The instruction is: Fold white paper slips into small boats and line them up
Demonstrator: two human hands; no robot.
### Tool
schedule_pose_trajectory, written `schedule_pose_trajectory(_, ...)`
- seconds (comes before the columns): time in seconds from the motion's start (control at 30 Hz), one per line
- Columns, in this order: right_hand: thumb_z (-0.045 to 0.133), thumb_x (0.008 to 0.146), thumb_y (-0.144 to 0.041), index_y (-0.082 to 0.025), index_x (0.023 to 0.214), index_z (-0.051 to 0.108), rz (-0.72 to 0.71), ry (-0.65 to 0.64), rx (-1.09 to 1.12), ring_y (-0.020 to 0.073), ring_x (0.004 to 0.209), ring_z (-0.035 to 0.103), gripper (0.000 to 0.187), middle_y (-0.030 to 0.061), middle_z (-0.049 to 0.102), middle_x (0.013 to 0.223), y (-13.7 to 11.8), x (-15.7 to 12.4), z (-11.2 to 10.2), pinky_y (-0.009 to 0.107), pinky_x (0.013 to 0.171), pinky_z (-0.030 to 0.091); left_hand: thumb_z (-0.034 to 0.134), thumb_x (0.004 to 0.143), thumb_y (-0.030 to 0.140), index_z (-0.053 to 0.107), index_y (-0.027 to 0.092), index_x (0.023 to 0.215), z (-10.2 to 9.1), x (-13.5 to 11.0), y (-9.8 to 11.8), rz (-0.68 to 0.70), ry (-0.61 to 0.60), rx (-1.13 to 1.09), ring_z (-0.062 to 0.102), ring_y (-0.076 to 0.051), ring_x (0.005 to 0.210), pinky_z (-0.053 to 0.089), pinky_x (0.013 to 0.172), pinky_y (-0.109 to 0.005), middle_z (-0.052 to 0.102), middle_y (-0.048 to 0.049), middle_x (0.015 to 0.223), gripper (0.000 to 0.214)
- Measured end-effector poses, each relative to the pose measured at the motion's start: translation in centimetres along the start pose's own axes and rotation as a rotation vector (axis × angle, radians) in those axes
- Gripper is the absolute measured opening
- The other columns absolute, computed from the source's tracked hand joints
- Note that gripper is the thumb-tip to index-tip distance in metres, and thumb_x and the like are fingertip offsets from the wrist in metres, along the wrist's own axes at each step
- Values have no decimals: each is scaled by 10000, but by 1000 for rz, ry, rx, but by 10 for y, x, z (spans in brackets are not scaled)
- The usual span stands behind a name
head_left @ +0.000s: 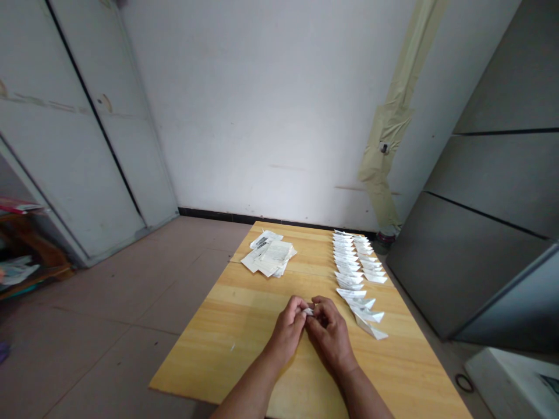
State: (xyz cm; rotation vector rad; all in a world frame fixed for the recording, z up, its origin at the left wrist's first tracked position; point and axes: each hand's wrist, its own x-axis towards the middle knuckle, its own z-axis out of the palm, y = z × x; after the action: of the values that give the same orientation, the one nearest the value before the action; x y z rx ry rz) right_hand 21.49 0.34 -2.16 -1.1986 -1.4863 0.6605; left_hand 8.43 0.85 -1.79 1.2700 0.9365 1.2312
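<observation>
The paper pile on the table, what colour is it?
The paper pile is mostly white with patches of black printing; it shows best in the head view.

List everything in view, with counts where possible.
folded paper piece: 1, white, pinched between both hands
folded paper pieces: many, white, two rows on table's right side
loose paper sheets: one pile, white with dark print, table's far end
wooden table: 1, yellow, centre
wall: 1, white, ahead
cupboard doors: 2, off-white, left
grey panels: several, grey, right
floor tiles: many, pinkish-grey, below
left hand: 1, at table's near end
right hand: 1, beside left hand
</observation>
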Motion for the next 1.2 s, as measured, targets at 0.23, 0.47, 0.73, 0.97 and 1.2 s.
schedule_pose_trajectory(0.23, 632, 706, -240, -204, 708, 586, 91, 5, 52, 151, 655, 555, 59, 44, 655, 918, -4, 0, 0, 267, 617, 466, 560, 848, 261, 588, 214, 874, 0, 0, -6, 24, -15, 59, 560, -192, 823, 403, 749, -258, 609, -14, 831, 61)
schedule_pose_trajectory(0.47, 631, 680, -231, -208, 645, 552, 66, 31, 41, 155, 672, 561, 89, 52, 652, 949, -6, 1, -1, 271, 631, 471, 534, 868, 266, 606, 221, 939, -1, -1, -8, 57, -30, 114, 577, -205, 862, 414, 773, -265, 638, -26, 891, 110)
schedule_pose_trajectory(0.73, 610, 686, -197, -210, 649, 563, 22, 7, 38, 169, 721, 574, 61, 45, 646, 919, -6, 1, -1, 264, 642, 470, 574, 846, 277, 639, 228, 947, 1, -3, -7, 55, -35, 84, 595, -213, 875, 418, 797, -265, 673, -30, 912, 130)
schedule_pose_trajectory(0.97, 605, 740, -169, -212, 740, 663, -65, -49, 52, 201, 869, 594, 71, 48, 639, 907, -8, 2, -3, 285, 760, 479, 592, 830, 262, 665, 240, 1051, 0, -2, -8, 42, -10, 64, 609, -245, 982, 429, 888, -296, 704, -52, 1032, 234)
schedule_pose_trajectory(1.2, 651, 766, -232, -215, 719, 695, -29, -54, 113, 212, 864, 594, 67, 57, 611, 896, -8, 3, -8, 305, 762, 498, 650, 802, 280, 705, 201, 1122, -3, -1, -4, -12, -88, -62, 590, -283, 1132, 403, 1018, -353, 700, -91, 1153, 334)
